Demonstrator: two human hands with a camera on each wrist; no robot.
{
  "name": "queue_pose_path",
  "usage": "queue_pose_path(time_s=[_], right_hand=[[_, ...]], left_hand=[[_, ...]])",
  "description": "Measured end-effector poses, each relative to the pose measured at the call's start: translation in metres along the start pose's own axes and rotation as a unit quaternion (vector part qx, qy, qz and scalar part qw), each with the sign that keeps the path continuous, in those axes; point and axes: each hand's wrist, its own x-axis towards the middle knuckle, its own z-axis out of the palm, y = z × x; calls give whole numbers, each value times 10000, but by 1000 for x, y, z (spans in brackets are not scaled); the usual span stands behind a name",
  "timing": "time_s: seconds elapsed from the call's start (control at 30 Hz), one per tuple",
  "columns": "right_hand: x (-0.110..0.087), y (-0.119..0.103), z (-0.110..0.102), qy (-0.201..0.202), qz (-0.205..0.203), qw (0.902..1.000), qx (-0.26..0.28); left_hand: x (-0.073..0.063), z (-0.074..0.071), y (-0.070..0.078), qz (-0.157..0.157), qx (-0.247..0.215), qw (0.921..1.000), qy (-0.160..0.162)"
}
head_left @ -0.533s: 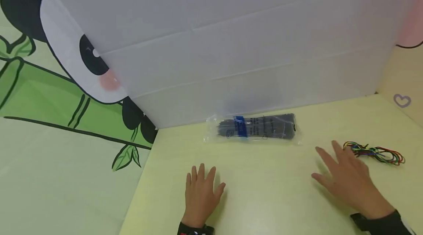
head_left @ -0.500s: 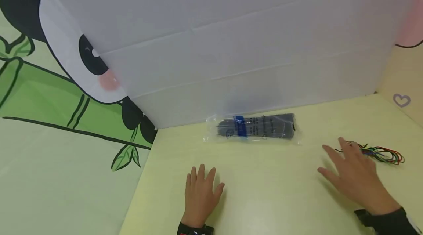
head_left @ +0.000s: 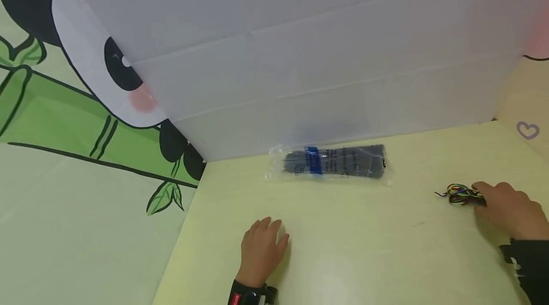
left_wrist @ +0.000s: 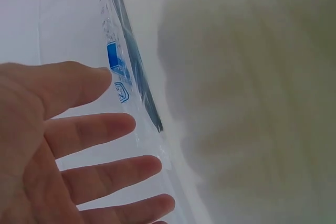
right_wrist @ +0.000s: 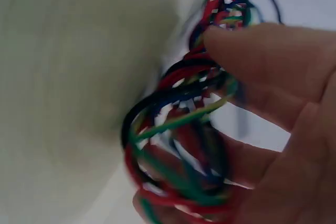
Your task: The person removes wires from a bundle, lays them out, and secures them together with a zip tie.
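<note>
A bundle of thin coloured wires (head_left: 462, 193), red, green, yellow, blue and black, is at the right of the table. My right hand (head_left: 512, 210) grips its right end; loose wire ends stick out to the left. In the right wrist view the thumb and curled fingers hold the looped wires (right_wrist: 176, 77) from both sides. My left hand (head_left: 260, 252) is low over the table at front centre, fingers apart and loosely bent, holding nothing. Beyond it, near the back wall, lies a clear plastic bag of dark cable ties (head_left: 351, 162) with a blue band.
A pale yellow table (head_left: 343, 248) meets a white back wall (head_left: 300, 57). On the left is a panel with a panda and green bamboo (head_left: 77, 114). A cream side wall (head_left: 527, 105) bears a small purple heart at the right.
My right hand has moved right, from open beside the wires to gripping them, and the bundle has shifted slightly left. The left hand's fingers have bent a little more.
</note>
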Motion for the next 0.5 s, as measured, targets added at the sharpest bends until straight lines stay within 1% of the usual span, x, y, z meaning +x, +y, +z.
queue_pose_path(time_s=[0.1, 0.2, 0.27, 0.33, 0.43, 0.5], right_hand=[[-1, -8, 5, 79, -169, 9998, 36], [-4, -29, 4, 66, -404, 9989, 218], [-7, -52, 2, 236, -721, 9959, 494], [-9, -80, -2, 509, -1090, 9902, 715], [-11, -123, -5, 885, -1692, 9763, 1022], [-12, -147, -3, 993, -2010, 9682, 1112]], left_hand=[[4, 1, 3, 62, -77, 9999, -23], [10, 0, 8, 108, -161, 9997, -121], [17, -1, 12, 161, -253, 9995, -141], [27, -4, 18, 264, -390, 9988, -94], [43, -9, 30, 476, -698, 9964, 27], [51, -12, 42, 642, -1028, 9926, 45]])
